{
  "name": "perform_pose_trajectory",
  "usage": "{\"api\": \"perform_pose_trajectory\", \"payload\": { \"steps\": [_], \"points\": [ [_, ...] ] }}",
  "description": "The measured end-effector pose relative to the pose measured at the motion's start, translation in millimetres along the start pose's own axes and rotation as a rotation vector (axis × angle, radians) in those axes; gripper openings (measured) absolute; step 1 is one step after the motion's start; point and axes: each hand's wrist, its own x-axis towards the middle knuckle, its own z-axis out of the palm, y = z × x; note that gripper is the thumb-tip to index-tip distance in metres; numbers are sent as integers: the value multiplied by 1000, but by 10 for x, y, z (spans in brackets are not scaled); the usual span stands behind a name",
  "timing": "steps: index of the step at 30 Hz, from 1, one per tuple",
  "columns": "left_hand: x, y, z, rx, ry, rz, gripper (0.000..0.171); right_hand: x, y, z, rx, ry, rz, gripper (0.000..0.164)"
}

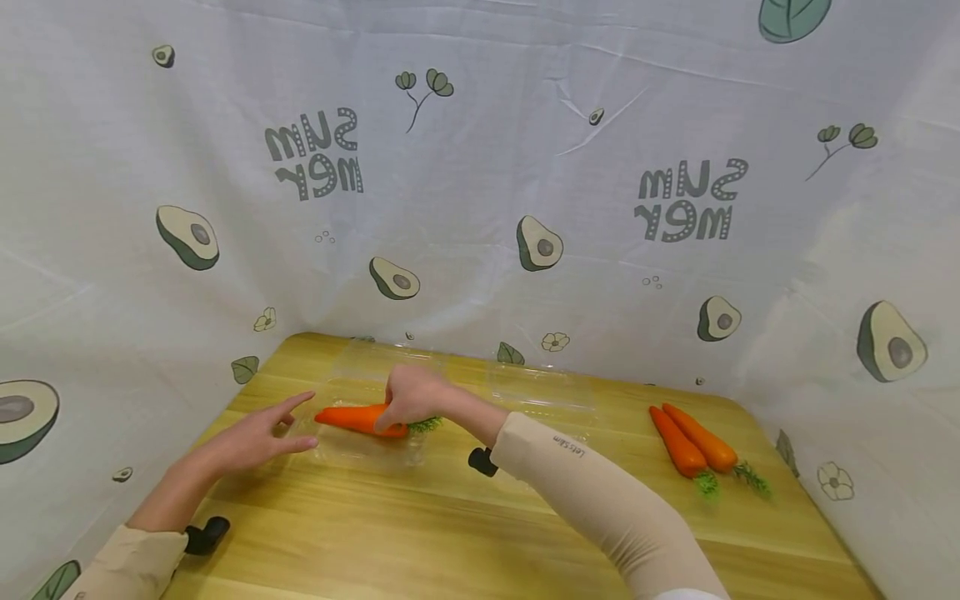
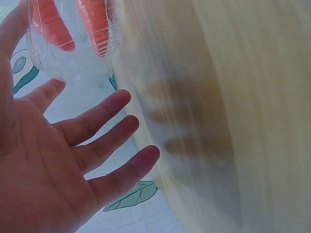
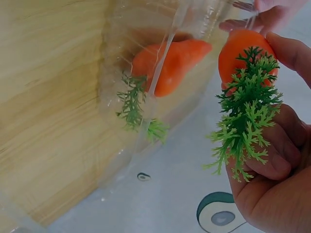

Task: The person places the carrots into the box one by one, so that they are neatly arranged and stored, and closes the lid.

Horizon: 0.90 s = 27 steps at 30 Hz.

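My right hand grips an orange carrot near its leafy end, over a clear plastic box. Green leaves hang off the held carrot in the right wrist view. Behind the clear plastic there, another carrot shows inside the box; in the head view it is mostly hidden. At the box's left side is my left hand, fingers spread and holding nothing, close to the carrot's tip. Left wrist view: the hand's fingertips point toward the wooden table, with the box just beyond.
Two more carrots lie side by side on the right part of the wooden table. A second clear plastic box stands at the back, behind my right forearm. White patterned cloth hangs behind the table and along its sides.
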Motion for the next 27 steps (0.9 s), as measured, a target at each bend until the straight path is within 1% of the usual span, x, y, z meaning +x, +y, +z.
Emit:
{"api": "perform_pose_trajectory", "payload": {
  "steps": [3, 5, 7, 11, 14, 21, 27],
  "points": [
    [1, -1, -1, 1, 0, 2, 85, 13, -15, 24, -13, 4, 17, 43],
    [0, 2, -2, 1, -1, 1, 85, 25, -22, 43, -13, 4, 22, 41],
    [1, 2, 1, 2, 0, -1, 85, 44, -26, 63, -10, 0, 17, 43],
    [-3, 6, 4, 0, 3, -4, 84, 79, -39, 109, -9, -11, 5, 55],
    [-7, 11, 5, 0, 5, -6, 84, 95, -54, 150, -4, -18, 4, 58],
    [-7, 14, 8, 15, 9, -3, 85, 87, -92, 211, -19, -32, 22, 59],
    [-8, 10, 13, 15, 9, -1, 85, 95, -71, 255, -23, -42, 31, 54]
  ]
}}
